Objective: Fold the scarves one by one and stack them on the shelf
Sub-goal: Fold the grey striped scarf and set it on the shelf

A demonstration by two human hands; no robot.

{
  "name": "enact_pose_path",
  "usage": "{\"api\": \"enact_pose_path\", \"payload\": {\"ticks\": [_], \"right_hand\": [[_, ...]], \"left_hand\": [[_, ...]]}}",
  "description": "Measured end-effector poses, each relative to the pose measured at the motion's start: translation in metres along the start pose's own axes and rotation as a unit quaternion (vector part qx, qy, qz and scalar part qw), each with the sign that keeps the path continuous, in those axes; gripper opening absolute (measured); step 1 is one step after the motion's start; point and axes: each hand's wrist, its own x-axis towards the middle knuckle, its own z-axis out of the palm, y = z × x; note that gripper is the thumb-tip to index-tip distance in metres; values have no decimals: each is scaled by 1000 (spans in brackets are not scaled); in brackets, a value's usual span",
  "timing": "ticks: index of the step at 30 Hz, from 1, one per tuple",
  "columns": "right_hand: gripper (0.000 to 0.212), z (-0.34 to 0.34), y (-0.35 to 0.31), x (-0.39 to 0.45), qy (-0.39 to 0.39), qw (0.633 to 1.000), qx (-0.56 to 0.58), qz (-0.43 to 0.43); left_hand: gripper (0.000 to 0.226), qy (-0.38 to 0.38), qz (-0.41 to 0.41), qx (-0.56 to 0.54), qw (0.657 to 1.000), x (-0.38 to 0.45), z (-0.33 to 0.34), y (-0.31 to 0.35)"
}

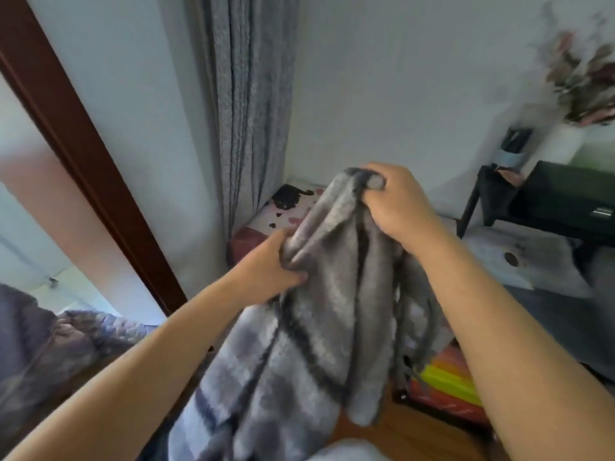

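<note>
A fuzzy grey scarf (319, 327) with darker stripes hangs in front of me, held up in the air by both hands. My right hand (396, 207) grips its top corner, fingers curled round the bunched cloth. Lower and to the left, my left hand (269, 267) grips the scarf's edge, thumb pressed into the fabric. The rest of the scarf drapes down toward the bottom of the view. A bright red, yellow and orange cloth (442, 384) lies low on the right, partly hidden by the scarf and my right forearm.
A grey curtain (246, 104) hangs along the white wall ahead. Behind the scarf sits a white patterned cushion (293, 207). A black side table (545, 197) with a plant (585, 81) stands at the right. A dark wood door frame (80, 154) runs down the left. Wooden floor (416, 434) shows below.
</note>
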Motion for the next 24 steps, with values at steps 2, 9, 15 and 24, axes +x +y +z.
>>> {"api": "enact_pose_path", "payload": {"ticks": [2,9,15,24], "right_hand": [[22,13,-9,-1,-25,1000,7,-13],[22,94,-5,-41,-47,995,58,63],[24,175,15,-91,-35,978,110,173],[37,269,-16,-139,1,938,211,276]], "left_hand": [[25,12,-82,11,997,-24,40,-59],[83,-89,-379,165,906,-161,99,-256],[114,-188,-520,226,802,-319,116,-384],[119,-152,-370,372,838,-299,107,-451]]}}
